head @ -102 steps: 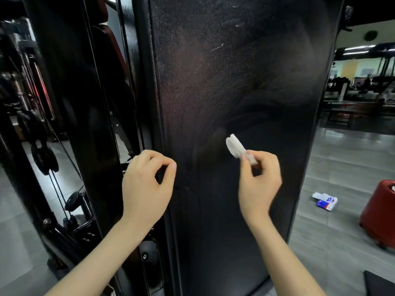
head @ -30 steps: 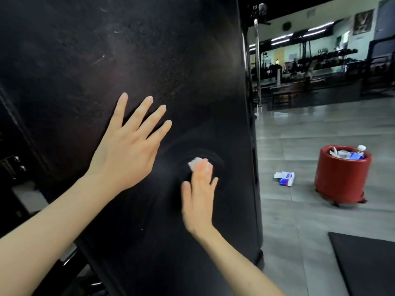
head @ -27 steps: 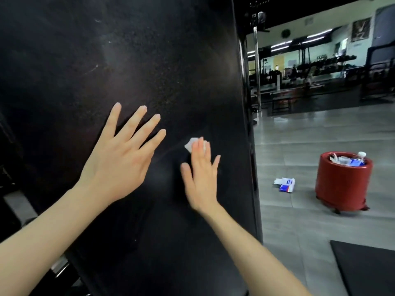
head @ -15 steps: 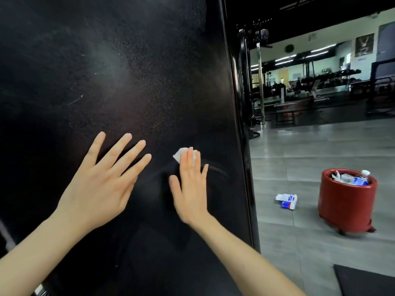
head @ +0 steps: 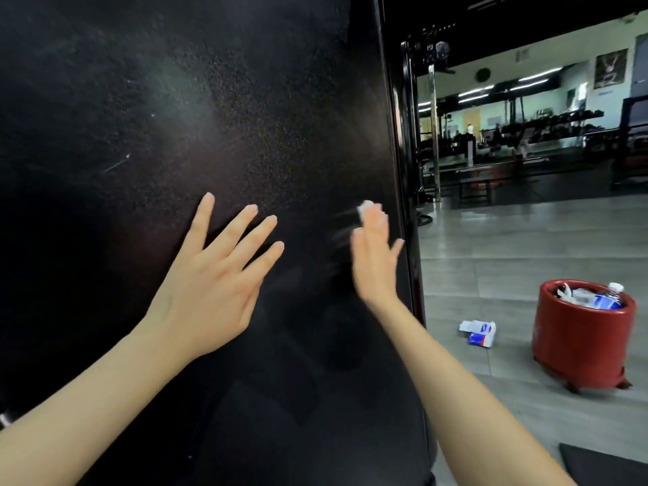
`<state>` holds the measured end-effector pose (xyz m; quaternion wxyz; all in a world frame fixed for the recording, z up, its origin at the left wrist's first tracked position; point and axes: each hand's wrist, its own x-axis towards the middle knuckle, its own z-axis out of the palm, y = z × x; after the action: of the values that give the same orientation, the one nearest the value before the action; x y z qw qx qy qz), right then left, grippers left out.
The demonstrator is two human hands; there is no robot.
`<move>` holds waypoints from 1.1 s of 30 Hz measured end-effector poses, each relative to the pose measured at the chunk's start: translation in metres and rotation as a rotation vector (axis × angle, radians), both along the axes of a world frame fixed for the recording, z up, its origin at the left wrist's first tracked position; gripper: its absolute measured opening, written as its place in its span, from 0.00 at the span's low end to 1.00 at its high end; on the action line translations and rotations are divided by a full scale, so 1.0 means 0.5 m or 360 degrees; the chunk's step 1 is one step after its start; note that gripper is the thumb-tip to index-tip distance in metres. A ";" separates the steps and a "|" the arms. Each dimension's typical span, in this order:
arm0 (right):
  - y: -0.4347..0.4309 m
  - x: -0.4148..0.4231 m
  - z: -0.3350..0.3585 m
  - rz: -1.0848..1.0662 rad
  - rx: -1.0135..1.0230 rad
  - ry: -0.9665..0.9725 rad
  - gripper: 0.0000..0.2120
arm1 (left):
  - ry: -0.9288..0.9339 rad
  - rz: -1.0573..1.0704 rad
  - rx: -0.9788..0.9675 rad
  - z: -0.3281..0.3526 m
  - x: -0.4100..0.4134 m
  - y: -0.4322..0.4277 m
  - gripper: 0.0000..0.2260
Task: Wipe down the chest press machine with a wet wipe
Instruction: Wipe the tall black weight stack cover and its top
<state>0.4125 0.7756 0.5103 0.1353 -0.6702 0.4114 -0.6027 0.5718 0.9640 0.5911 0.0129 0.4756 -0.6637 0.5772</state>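
Note:
The chest press machine's tall black side panel (head: 210, 100) fills the left and middle of the head view. My left hand (head: 214, 282) lies flat on it with fingers spread and straight. My right hand (head: 375, 261), blurred with motion, presses a small white wet wipe (head: 363, 207) against the panel near its right edge with straight fingers. Only a corner of the wipe shows above the fingertips. Faint wet streaks mark the panel just left of the wipe.
A red round bin (head: 584, 335) holding bottles and wrappers stands on the grey floor at the right. A white and blue wipe packet (head: 478, 333) lies on the floor beside it. A black mat corner (head: 603, 466) is at bottom right. Gym racks line the far wall.
My right hand has slid the wipe to the right, toward the panel's edge. My left hand stays flat on the panel. The view has shifted slightly.

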 end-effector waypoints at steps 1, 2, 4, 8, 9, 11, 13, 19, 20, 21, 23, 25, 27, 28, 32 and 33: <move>-0.049 -0.031 0.008 -0.0070 0.0306 -0.0079 0.23 | -0.0010 0.0008 0.0016 0.010 -0.009 -0.012 0.20; -0.081 -0.050 0.018 -0.0125 0.0547 -0.0065 0.22 | -0.0022 0.0010 0.0029 0.019 -0.017 -0.025 0.20; -0.088 -0.038 0.052 -0.0219 0.0485 0.0036 0.21 | -0.0055 0.0008 0.0040 0.035 -0.030 -0.048 0.20; -0.047 -0.003 0.144 0.0012 -0.0180 -0.0019 0.24 | -0.0093 -0.0013 0.0037 0.044 -0.047 -0.082 0.20; -0.058 -0.018 0.155 0.0014 -0.0175 -0.0034 0.24 | -0.0090 -0.0018 0.0043 0.043 -0.050 -0.086 0.20; -0.111 -0.052 0.135 -0.0073 0.0022 0.0005 0.23 | -0.0088 -0.0022 0.0034 0.044 -0.053 -0.091 0.20; -0.145 -0.069 0.046 -0.0136 0.0256 0.0013 0.23 | -0.0093 -0.0025 0.0029 0.044 -0.053 -0.092 0.21; 0.025 -0.014 -0.353 0.0166 0.0821 -0.0441 0.21 | -0.0088 -0.0002 0.0030 0.008 -0.064 -0.099 0.20; 0.038 -0.013 -0.365 0.0190 0.0894 -0.0532 0.20 | -0.0094 -0.0008 0.0047 -0.003 -0.064 -0.099 0.20; 0.034 -0.009 -0.358 0.0174 0.0937 -0.0574 0.21 | -0.0097 -0.0015 0.0060 -0.013 -0.064 -0.097 0.19; 0.032 0.010 -0.313 0.0006 0.0897 -0.0408 0.22 | -0.0092 -0.0032 0.0070 -0.029 -0.057 -0.090 0.19; 0.097 0.055 -0.269 -0.0050 0.0430 -0.0105 0.26 | -0.0079 -0.0040 0.0062 -0.042 -0.047 -0.078 0.20; 0.203 0.104 -0.286 0.0318 -0.0139 0.0244 0.28 | -0.0075 -0.0035 0.0067 -0.056 -0.040 -0.065 0.20; 0.235 0.110 -0.312 0.0436 -0.0387 0.0421 0.28 | -0.0078 -0.0031 0.0079 -0.063 -0.035 -0.057 0.20; 0.114 0.045 -0.319 0.0147 -0.0293 0.0387 0.28 | -0.0085 -0.0030 0.0088 -0.085 -0.012 -0.020 0.21; 0.060 0.018 -0.301 0.0020 0.0022 0.0186 0.27 | -0.0086 -0.0028 0.0087 -0.090 -0.005 -0.010 0.21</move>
<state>0.4216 0.8055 0.3597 0.1194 -0.7059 0.4184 -0.5589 0.5695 0.9590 0.5459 -0.0129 0.4541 -0.6835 0.5713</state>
